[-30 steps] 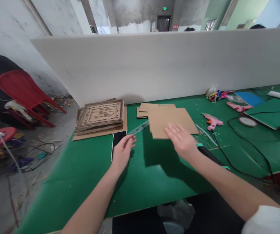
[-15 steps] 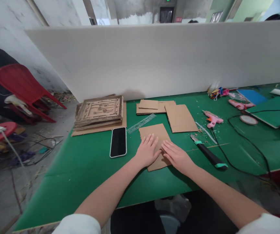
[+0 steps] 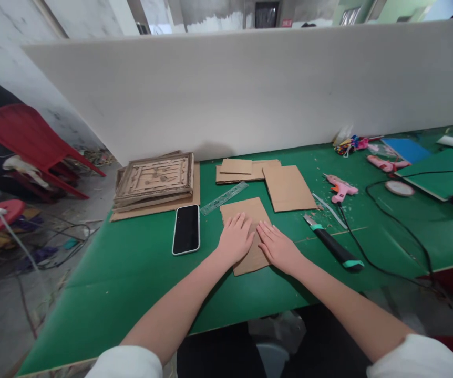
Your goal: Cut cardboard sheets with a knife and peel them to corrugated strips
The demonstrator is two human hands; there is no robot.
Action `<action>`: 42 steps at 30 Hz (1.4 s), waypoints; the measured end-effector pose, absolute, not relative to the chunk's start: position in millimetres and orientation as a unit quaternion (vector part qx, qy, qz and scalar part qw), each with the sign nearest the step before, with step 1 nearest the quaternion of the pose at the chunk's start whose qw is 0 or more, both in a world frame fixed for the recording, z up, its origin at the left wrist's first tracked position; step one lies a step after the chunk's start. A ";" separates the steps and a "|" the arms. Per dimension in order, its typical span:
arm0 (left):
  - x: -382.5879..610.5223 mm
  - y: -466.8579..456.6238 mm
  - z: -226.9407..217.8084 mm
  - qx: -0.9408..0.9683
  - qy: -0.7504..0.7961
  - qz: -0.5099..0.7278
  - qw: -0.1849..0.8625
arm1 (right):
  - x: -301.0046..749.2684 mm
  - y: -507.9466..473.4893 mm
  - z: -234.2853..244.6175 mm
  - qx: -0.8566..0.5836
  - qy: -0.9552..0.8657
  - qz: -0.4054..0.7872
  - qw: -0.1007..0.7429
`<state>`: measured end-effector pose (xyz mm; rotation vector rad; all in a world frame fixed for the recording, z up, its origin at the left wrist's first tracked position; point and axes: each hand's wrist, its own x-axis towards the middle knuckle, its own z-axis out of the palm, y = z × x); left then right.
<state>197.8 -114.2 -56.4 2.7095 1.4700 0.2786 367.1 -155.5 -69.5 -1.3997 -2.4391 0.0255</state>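
Cardboard sheet (image 3: 253,261) is flat on the green table (image 3: 140,283), front centre. I have my left hand (image 3: 235,239) and right hand (image 3: 278,247) palm-down on it, fingers extended, gripping nothing. Phone (image 3: 186,230) is just left, clear ruler (image 3: 224,198) behind-left, second sheet (image 3: 289,188) behind-right, black-and-teal cutter (image 3: 335,248) right, pink glue gun (image 3: 342,190) past it. Red sign (image 3: 287,23) at the back: too small for me to read. Vs 1 s ago: right hand no longer has cardboard raised, left is off the phone area. Grey bucket-like container (image 3: 273,359) below the table edge, clear plastic (image 3: 279,331) by its top; can't tell contents.
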 end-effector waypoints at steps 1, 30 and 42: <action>201.5 -112.7 -57.7 0.869 0.485 0.094 0.017 | 367.0 -155.5 -69.4 -0.490 -0.856 0.009 0.166; 211.3 -110.6 -55.0 0.853 0.507 0.112 0.046 | 457.4 -77.6 -30.5 -0.733 -0.630 0.064 0.248; 211.3 -123.0 -57.1 0.849 0.513 0.115 0.056 | 475.2 -20.9 -27.9 -0.850 -0.522 0.033 0.065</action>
